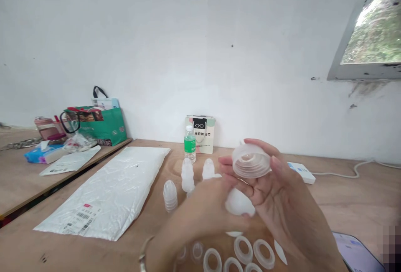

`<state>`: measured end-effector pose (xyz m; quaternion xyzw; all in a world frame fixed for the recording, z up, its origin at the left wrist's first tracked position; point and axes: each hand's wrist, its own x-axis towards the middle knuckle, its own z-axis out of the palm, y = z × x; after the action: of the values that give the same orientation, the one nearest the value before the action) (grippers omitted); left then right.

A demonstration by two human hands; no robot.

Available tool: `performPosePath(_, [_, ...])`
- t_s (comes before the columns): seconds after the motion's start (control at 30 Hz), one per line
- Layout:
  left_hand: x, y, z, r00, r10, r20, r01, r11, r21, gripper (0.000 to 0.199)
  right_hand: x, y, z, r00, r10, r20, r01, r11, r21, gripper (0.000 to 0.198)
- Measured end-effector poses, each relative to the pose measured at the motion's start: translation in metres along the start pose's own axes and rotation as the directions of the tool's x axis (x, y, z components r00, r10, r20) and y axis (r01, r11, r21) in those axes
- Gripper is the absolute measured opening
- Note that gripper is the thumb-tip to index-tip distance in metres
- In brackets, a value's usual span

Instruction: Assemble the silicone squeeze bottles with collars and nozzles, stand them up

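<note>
My right hand [282, 197] holds up a translucent plastic collar [250, 163] with ridged, thread-like walls, pinched between thumb and fingers. Lower and to the left, my left hand [206, 205] is closed around a whitish, rounded translucent piece [238, 202]; motion blur softens its outline. Several flat translucent rings [243, 250] lie on the table below both hands. Beyond my left wrist stand dome-topped translucent pieces: a ribbed stack [170, 196], a taller stack [187, 175] and another dome [208, 168], partly hidden by my left hand.
A large white mailing bag [115, 188] covers the table on the left. A water bottle [189, 144] and a paper bag [206, 136] stand by the wall. Further left are a green bag [109, 125] and a tissue pack [44, 153]. A phone [360, 251] lies at lower right, a white box [302, 173] behind.
</note>
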<state>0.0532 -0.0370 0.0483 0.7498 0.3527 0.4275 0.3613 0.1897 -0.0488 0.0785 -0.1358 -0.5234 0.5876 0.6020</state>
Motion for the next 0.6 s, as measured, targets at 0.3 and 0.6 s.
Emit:
performPosePath(0.3, [-0.037,0.012,-0.071,0.998,0.001,-0.068,0.002,0.999,0.046,0.039,0.009,0.018,0.003,0.997,-0.039,-0.064,0.037,0.999,-0.038,0.021])
performPosePath(0.6, [-0.014,0.019,-0.048,0.995,-0.070,0.070,0.094,0.888,-0.450,0.037,0.011,0.035,0.005,0.994,-0.045,-0.099,0.049,0.998,0.046,0.014])
